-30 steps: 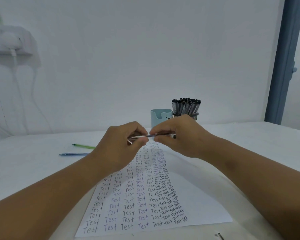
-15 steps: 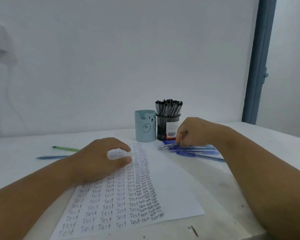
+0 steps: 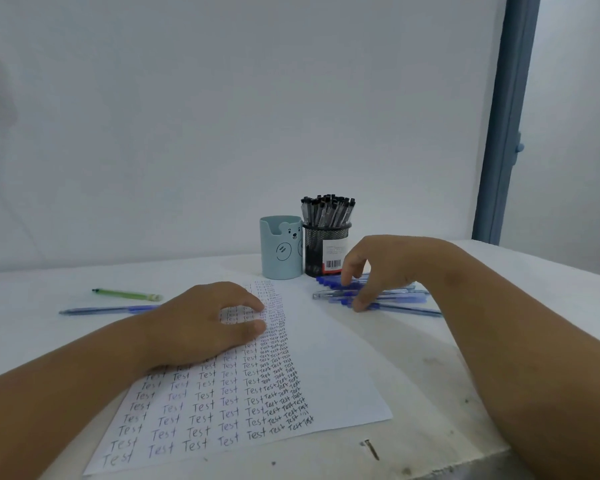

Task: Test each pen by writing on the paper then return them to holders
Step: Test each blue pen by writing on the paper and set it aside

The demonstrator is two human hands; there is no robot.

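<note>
- Two hands are over the white table [image 3: 430,393]: the left hand [image 3: 205,327] rests on the sheet of paper [image 3: 329,368], its fingers loosely curled and its thumb lying on the sheet, with nothing held in it
- The right hand [image 3: 388,268] hangs over a loose pile of blue pens [image 3: 392,297] with fingers spread and bent downward; the fingertips [image 3: 358,307] touch the pile, and no pen is gripped
- That pile lies just beside the paper's far right corner, towards the back of the table, the pens side by side and roughly parallel to the table's back edge
- The paper sits in the middle of the table, reaching nearly to the near edge, and is covered in columns of the word "Test", wider-spaced on the left and crowded towards the middle; its right part is blank
- A black mesh holder [image 3: 321,251] packed with upright black-capped pens [image 3: 328,211] stands beyond the paper's far edge, touching or nearly touching a pale blue holder [image 3: 280,249] with a bear face on its left
- A green pen [image 3: 127,294] and a single blue pen [image 3: 101,310] lie on the left part of the table, apart from each other, both left of the paper
- A dark screw [image 3: 371,449] lies near the table's near edge, right of the paper's near corner
</note>
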